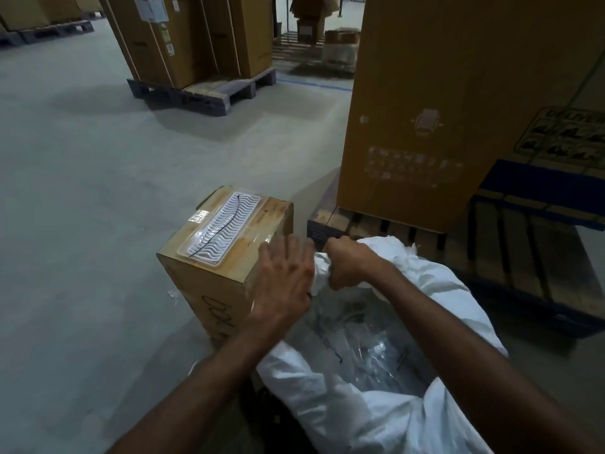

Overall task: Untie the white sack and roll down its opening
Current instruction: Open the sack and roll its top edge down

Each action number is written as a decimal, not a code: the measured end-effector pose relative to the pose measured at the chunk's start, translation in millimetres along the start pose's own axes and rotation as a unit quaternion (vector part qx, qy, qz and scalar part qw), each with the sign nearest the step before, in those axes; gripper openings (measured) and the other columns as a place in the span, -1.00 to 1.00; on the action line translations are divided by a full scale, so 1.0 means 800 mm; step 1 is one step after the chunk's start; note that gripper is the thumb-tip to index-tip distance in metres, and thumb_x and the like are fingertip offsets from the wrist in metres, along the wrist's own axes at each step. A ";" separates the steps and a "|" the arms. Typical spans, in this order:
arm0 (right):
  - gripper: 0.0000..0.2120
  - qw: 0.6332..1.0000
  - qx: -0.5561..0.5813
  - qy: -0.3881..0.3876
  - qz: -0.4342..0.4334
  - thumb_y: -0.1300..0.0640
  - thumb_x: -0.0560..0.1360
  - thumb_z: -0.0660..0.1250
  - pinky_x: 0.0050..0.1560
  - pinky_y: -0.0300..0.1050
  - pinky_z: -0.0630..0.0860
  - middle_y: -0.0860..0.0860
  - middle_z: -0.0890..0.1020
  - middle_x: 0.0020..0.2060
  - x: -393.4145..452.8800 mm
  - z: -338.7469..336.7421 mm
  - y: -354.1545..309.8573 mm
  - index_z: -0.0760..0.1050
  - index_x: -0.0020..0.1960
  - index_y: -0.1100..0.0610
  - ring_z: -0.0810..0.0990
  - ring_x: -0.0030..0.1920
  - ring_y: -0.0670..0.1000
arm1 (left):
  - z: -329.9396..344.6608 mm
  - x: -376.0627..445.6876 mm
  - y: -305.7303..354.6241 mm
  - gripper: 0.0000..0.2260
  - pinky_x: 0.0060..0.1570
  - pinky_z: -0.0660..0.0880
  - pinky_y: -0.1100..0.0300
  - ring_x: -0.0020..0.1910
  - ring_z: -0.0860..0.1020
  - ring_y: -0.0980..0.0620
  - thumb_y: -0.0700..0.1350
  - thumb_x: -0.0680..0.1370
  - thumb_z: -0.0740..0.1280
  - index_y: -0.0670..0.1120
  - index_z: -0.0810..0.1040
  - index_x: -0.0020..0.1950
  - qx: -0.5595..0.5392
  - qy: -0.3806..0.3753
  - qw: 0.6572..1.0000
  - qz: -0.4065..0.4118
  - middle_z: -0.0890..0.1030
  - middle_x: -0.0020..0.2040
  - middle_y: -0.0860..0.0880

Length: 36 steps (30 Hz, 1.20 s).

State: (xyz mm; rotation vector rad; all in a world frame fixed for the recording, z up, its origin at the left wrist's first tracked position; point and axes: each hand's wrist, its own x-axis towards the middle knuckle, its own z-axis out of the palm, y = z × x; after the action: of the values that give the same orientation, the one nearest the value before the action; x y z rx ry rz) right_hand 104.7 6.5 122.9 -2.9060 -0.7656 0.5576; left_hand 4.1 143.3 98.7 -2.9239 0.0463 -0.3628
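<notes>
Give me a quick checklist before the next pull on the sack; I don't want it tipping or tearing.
1. Right hand has a firm grip on the bunched neck of the white sack: ok.
2. Left hand gripping: not ok, fingers spread open beside the neck.
3. Tie undone: cannot tell, hidden by the hands.
4. Opening rolled down: not ok.
5. Room on the left: not ok, taped carton stands close.
</notes>
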 end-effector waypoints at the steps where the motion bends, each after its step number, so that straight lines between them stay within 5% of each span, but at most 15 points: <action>1: -0.43 0.999 -0.001 -0.048 -0.002 0.17 0.34 0.61 -0.03 -0.04 0.59 0.08 0.59 0.10 0.004 -0.008 0.001 0.45 0.26 0.14 0.58 -0.02 0.06 | 0.005 0.011 0.019 -0.22 0.26 0.36 -0.13 0.27 0.39 -0.19 0.14 0.36 0.49 -0.12 0.27 0.46 0.007 -0.001 1.000 -0.005 0.41 0.32 -0.20; 4: -0.48 0.996 -0.004 -0.083 -0.022 0.16 0.37 0.58 -0.05 -0.06 0.56 0.10 0.62 0.11 0.013 -0.020 0.006 0.49 0.27 0.16 0.60 0.03 0.09 | 0.012 0.022 0.044 -0.34 0.08 0.44 0.06 0.16 0.50 -0.09 0.07 0.42 0.49 -0.09 0.30 0.41 -0.108 -0.066 0.991 -0.036 0.50 0.24 -0.12; 6: -0.57 0.997 -0.046 0.021 -0.057 0.10 0.35 0.56 0.03 -0.01 0.54 0.08 0.64 0.05 0.009 -0.017 0.007 0.54 0.18 0.09 0.61 0.02 0.09 | 0.020 0.032 0.038 -0.47 -0.10 0.43 0.10 0.02 0.60 -0.10 0.02 0.42 0.48 -0.06 0.37 0.30 -0.184 -0.085 0.976 -0.079 0.60 0.12 -0.10; 8: -0.44 0.976 -0.125 0.137 -0.109 0.05 0.22 0.58 0.25 0.04 0.41 0.04 0.62 0.08 0.006 -0.001 0.013 0.52 0.19 0.03 0.57 0.12 0.08 | 0.018 0.043 0.023 -0.64 -0.16 0.44 0.12 -0.06 0.65 -0.13 0.02 0.43 0.44 -0.05 0.49 0.16 -0.256 -0.135 0.948 -0.135 0.66 0.00 -0.10; 11: -0.26 0.959 -0.179 0.180 -0.122 0.10 0.13 0.61 0.43 0.02 0.26 0.08 0.58 0.18 0.003 0.020 0.021 0.48 0.28 0.09 0.50 0.26 0.13 | 0.016 0.061 0.004 -0.90 -0.34 0.46 0.24 -0.29 0.58 0.05 -0.09 0.44 0.44 -0.09 0.60 -0.13 -0.431 -0.286 0.842 -0.155 0.66 -0.20 -0.07; 13: -0.43 0.966 -0.165 0.171 -0.105 0.11 0.22 0.60 0.39 -0.02 0.32 0.07 0.66 0.09 -0.003 0.024 0.021 0.55 0.20 0.10 0.60 0.13 0.10 | 0.011 0.062 -0.008 -0.84 -0.25 0.49 0.20 -0.23 0.56 0.02 -0.18 0.41 0.50 -0.15 0.65 -0.04 -0.478 -0.374 0.785 -0.126 0.65 -0.14 -0.12; 15: -0.57 0.981 -0.125 0.131 -0.065 0.09 0.32 0.57 0.16 -0.05 0.48 0.07 0.69 0.00 -0.007 0.018 0.016 0.58 0.15 0.09 0.64 -0.03 0.08 | 0.011 0.053 -0.012 -0.70 -0.20 0.52 0.15 -0.16 0.59 -0.01 -0.11 0.36 0.56 -0.11 0.63 0.04 -0.449 -0.374 0.805 -0.099 0.65 -0.07 -0.12; 18: -0.47 0.998 -0.057 0.025 -0.002 0.08 0.35 0.58 -0.05 -0.03 0.53 0.12 0.61 0.10 -0.009 0.003 0.014 0.49 0.25 0.14 0.61 0.01 0.12 | 0.013 0.034 0.009 -0.35 -0.02 0.50 0.04 0.08 0.55 -0.11 0.10 0.30 0.57 -0.06 0.41 0.29 -0.193 -0.193 0.960 -0.057 0.56 0.11 -0.13; 20: -0.33 0.997 -0.044 -0.055 0.018 0.08 0.31 0.64 0.04 0.00 0.58 0.13 0.59 0.18 -0.007 -0.005 0.014 0.45 0.33 0.19 0.60 0.10 0.14 | 0.007 0.025 0.036 -0.23 0.21 0.42 -0.02 0.23 0.44 -0.15 0.09 0.35 0.53 -0.10 0.27 0.44 -0.087 -0.085 0.992 -0.023 0.45 0.26 -0.18; 22: -0.28 0.995 -0.046 -0.081 0.017 0.05 0.28 0.67 0.11 0.02 0.59 0.12 0.60 0.19 -0.006 -0.010 0.012 0.47 0.34 0.20 0.60 0.10 0.13 | 0.005 0.024 0.055 -0.36 0.15 0.41 0.03 0.20 0.44 -0.11 0.04 0.42 0.48 -0.13 0.33 0.40 -0.092 -0.047 0.994 -0.032 0.45 0.26 -0.16; 25: -0.42 0.998 -0.060 0.004 -0.028 0.09 0.28 0.64 0.17 0.06 0.58 0.09 0.67 0.11 -0.009 -0.010 0.013 0.59 0.26 0.11 0.63 0.06 0.10 | 0.009 0.030 0.058 -0.65 -0.13 0.41 0.12 0.07 0.58 -0.09 -0.06 0.48 0.46 -0.10 0.53 0.23 -0.211 -0.075 0.970 -0.096 0.61 0.11 -0.11; 28: -0.29 0.968 -0.172 0.142 -0.115 0.06 0.26 0.59 0.52 0.18 0.15 0.11 0.53 0.33 -0.021 0.017 0.025 0.49 0.38 0.06 0.43 0.39 0.17 | 0.005 0.050 0.045 -0.84 -0.19 0.40 0.12 -0.11 0.58 -0.07 -0.12 0.51 0.42 -0.06 0.53 0.06 -0.324 -0.198 0.915 -0.136 0.61 -0.04 -0.07; 31: -0.06 0.955 -0.197 0.217 -0.054 -0.08 0.18 0.60 0.57 0.30 -0.23 0.20 0.33 0.50 -0.025 0.041 0.036 0.35 0.49 0.08 0.18 0.55 0.26 | 0.004 0.066 0.025 -0.85 -0.21 0.56 0.11 -0.23 0.57 -0.01 -0.17 0.47 0.48 -0.12 0.55 -0.04 -0.434 -0.324 0.828 -0.144 0.62 -0.12 -0.09; 33: -0.24 0.971 -0.128 0.201 -0.014 -0.05 0.24 0.60 0.58 0.20 0.05 0.14 0.48 0.37 -0.019 0.045 0.043 0.44 0.37 0.08 0.39 0.42 0.19 | 0.007 0.065 0.017 -0.83 -0.23 0.53 0.18 -0.26 0.55 0.01 -0.16 0.47 0.51 -0.14 0.57 -0.01 -0.439 -0.350 0.813 -0.153 0.60 -0.18 -0.07; 36: -0.54 0.992 0.001 0.126 0.018 0.12 0.36 0.58 0.17 0.01 0.56 0.12 0.64 0.13 -0.012 0.034 0.047 0.56 0.22 0.13 0.61 0.13 0.14 | 0.020 0.062 0.021 -0.53 -0.03 0.52 0.07 0.02 0.56 -0.08 0.00 0.44 0.54 -0.14 0.52 0.25 -0.324 -0.295 0.894 -0.097 0.60 0.11 -0.13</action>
State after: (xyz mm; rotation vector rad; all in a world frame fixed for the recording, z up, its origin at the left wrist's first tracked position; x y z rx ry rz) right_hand 104.3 -30.9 94.4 -2.9148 -0.6778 0.1876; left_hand 56.3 127.4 92.2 -3.5567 -0.2643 0.6628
